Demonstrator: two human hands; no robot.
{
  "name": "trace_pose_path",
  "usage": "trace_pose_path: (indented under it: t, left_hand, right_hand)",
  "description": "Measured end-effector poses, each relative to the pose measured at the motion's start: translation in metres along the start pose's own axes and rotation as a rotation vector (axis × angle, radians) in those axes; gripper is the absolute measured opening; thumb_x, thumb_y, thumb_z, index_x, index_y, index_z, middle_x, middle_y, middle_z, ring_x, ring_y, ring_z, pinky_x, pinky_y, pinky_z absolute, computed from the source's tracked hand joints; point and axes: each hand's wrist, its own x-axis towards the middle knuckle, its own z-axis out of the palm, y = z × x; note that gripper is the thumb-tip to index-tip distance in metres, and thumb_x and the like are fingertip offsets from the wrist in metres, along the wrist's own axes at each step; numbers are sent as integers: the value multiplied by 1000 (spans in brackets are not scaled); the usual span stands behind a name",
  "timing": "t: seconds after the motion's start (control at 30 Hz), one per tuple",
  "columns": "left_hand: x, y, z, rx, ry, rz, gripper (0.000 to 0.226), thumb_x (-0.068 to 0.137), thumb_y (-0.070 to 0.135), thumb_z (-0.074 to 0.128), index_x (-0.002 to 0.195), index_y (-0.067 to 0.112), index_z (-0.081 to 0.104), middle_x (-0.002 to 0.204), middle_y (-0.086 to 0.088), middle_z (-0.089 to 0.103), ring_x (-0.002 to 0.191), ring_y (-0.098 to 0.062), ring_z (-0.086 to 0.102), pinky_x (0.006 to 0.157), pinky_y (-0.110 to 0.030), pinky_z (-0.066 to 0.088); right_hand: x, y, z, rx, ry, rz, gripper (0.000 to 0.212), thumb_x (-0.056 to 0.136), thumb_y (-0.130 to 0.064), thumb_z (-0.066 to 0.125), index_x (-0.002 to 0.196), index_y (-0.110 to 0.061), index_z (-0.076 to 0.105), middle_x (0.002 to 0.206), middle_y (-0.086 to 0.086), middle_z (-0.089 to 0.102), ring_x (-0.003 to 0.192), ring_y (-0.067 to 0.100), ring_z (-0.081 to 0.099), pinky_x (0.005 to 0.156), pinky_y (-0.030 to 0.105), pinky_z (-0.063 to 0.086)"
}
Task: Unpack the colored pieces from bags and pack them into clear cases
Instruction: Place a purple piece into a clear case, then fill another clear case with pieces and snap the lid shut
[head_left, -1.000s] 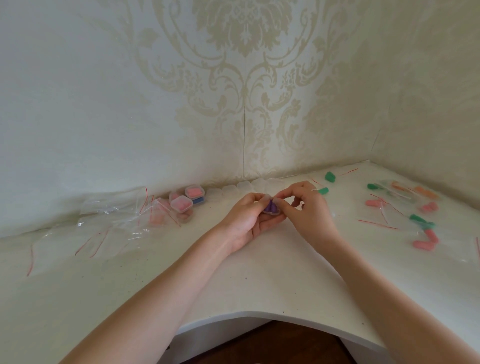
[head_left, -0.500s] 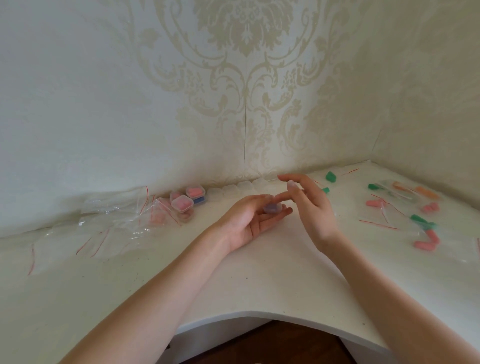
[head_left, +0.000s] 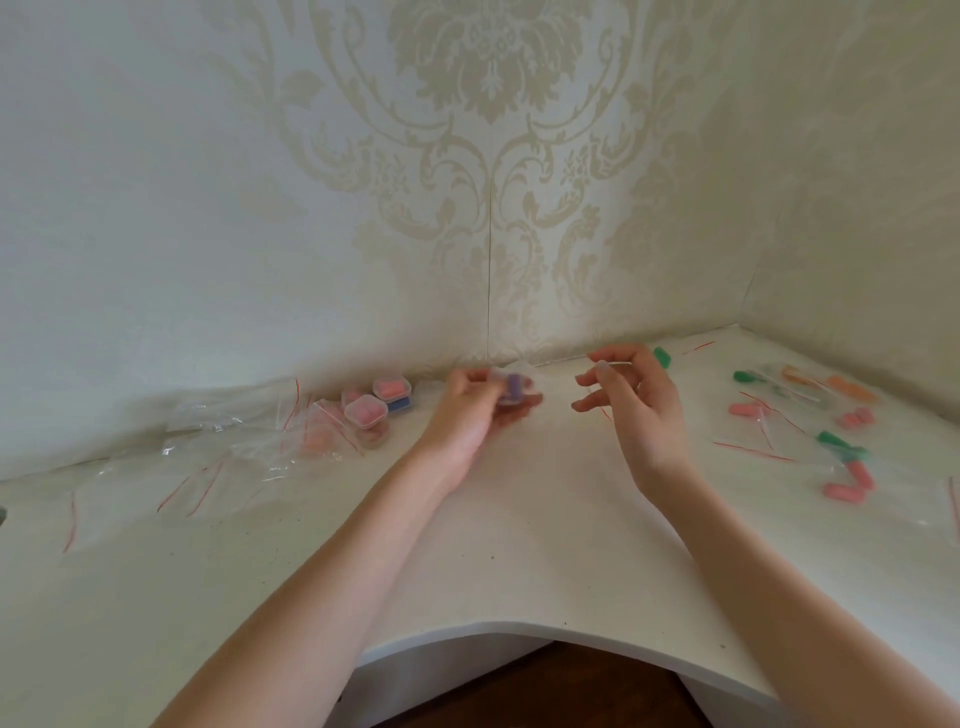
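Left hand (head_left: 475, 410) grips small clear case (head_left: 508, 388) holding purple piece; light, slick plastic, pinch by sides. Right hand (head_left: 636, 400) loosely open, empty.

**Colours on the white corner counter**

A small clear case with a purple piece (head_left: 511, 387) sits at the left hand's fingertips (head_left: 524, 400). Just left of those fingers stand clear cases of pink pieces (head_left: 366, 410), one with a blue piece (head_left: 399, 404) under it. Farther left lie clear bags with red seal lines (head_left: 234, 447). Right of the right hand's fingers (head_left: 597, 384) lie green pieces (head_left: 661, 357), pink pieces (head_left: 847, 480) and orange pieces (head_left: 849, 387). The cream wallpaper (head_left: 488, 130) bears a beige damask pattern.
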Motion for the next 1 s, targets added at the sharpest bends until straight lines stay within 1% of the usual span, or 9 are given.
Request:
trace_pose_path:
  t: [0.07,0.2,0.3,0.4,0.47,0.6,0.7,0.87,1.0]
  left_hand:
    - [11,5,-17,105,187,147,13,96,-1,42,90,10,46,91,-15,62,72,-19,69,63,-18,54]
    - [19,6,-51,796,428,438,20,95,5,38,105,7,54,106,-19,58,95,-29,56,77,-20,38]
    - [10,6,-48,1069,431,396,22,94,6,40,113,1,51,112,-22,56,105,-37,51,79,-34,37]
    - [2,6,-41,1336,411,295,21,93,5,37,112,-2,44,108,-26,56,106,-42,50,69,-38,36]
    - [0,5,-41,1480,400,280,21,93,7,37,111,-1,44,109,-27,56,106,-42,50,70,-40,41]
    - [1,2,-41,1601,394,295,21,92,9,40,109,1,48,111,-20,57,111,-38,49,76,-41,43]
    - [5,1,-43,1666,420,327,22,91,10,43,107,0,54,114,-19,51,111,-38,44,81,-40,40]
    - [6,-1,-48,1682,466,374,21,90,8,46,104,8,62,114,-13,47,110,-35,42,85,-40,35]
    - [8,-4,-45,1634,460,422,23,86,5,49,103,8,63,109,-15,51,106,-36,45,87,-40,33]
  right_hand:
    - [1,2,-2,-17,5,6,11,94,-14,52,101,-12,60,90,8,67,65,14,65,64,12,45]
    - [3,3,-2,-57,23,-10,12,92,-11,51,100,-10,61,88,7,66,60,8,61,58,8,44]
    - [10,2,-11,-112,105,-25,11,92,-9,51,96,-13,60,86,3,65,63,7,60,57,8,42]
    - [20,7,-30,-217,220,-55,16,90,-10,51,87,-24,58,89,0,65,76,17,62,66,24,45]
    - [28,12,-44,-346,281,-19,17,89,-10,50,94,-22,60,95,0,65,82,19,59,68,27,41]
    - [37,23,-69,-703,248,97,29,85,-14,52,109,-24,65,115,0,63,104,26,57,91,40,44]
    - [35,21,-66,-808,46,42,31,87,-22,60,118,-28,64,132,-4,56,122,22,49,105,42,35]
    - [26,22,-46,-1140,-257,-34,38,86,-53,58,120,-36,62,129,-14,54,127,14,37,100,35,22]
    - [27,23,-48,-1030,-210,-1,18,91,-33,57,102,-27,70,108,-5,66,111,22,52,94,37,39]
